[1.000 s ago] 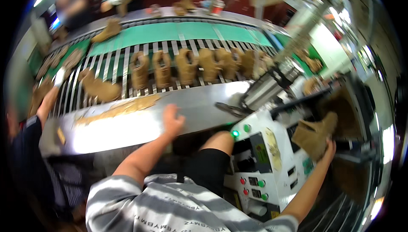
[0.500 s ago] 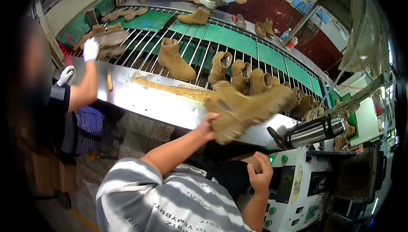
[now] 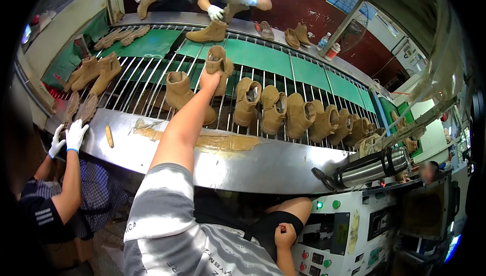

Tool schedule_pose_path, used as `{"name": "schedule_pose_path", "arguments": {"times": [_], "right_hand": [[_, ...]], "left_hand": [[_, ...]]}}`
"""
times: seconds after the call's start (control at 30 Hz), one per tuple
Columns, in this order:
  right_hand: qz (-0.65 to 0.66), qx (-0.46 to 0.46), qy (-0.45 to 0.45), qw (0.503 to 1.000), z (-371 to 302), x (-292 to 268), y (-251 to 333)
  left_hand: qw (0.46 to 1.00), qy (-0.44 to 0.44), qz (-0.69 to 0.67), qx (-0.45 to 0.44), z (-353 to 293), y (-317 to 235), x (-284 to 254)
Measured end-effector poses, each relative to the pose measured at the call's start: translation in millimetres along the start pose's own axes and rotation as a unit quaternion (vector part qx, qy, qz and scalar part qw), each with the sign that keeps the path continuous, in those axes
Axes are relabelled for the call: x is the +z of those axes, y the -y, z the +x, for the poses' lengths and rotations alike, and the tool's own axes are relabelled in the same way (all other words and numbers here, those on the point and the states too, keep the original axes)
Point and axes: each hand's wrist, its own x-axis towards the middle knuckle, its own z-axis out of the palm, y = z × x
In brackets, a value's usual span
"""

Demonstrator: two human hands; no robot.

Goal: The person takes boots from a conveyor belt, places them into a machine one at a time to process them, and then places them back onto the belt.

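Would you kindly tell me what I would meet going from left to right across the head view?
A co-worker's white-gloved hands, a small yellowish stick-like piece, the left hand gripping a tan boot, the right hand, a steel flask.

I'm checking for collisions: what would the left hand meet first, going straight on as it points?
Beyond the held boot, the left hand would probably meet the green sheet ahead first; the hand's height is unclear, so it might pass above.

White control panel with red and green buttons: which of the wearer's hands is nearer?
Right. The right hand is curled just left of the panel; the left hand is farther, beyond the metal ledge, holding a tan boot.
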Motion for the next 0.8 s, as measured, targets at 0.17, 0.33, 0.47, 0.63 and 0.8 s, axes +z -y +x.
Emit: {"name": "schedule_pose_path", "arguments": {"times": [0.17, 0.33, 0.47, 0.63, 0.8], "right_hand": [[-0.074, 0.032, 0.039, 0.996, 12, 9, 2], [-0.055, 0.040, 0.046, 0.997, 19, 12, -1], [-0.067, 0.064, 0.046, 0.995, 24, 18, -8], [-0.086, 0.049, 0.055, 0.994, 24, 20, 7], [-0.076, 0.050, 0.036, 0.995, 16, 16, -1]], "left_hand": [[0.966, -0.093, 0.228, 0.076, -49, 56, 36], [0.968, -0.087, 0.211, 0.101, -52, 59, 32], [0.975, -0.032, 0.216, 0.049, -66, 34, 22], [0.898, 0.149, 0.397, 0.116, -53, -12, -34], [0.769, 0.052, 0.519, 0.369, -22, -61, -100]]}}
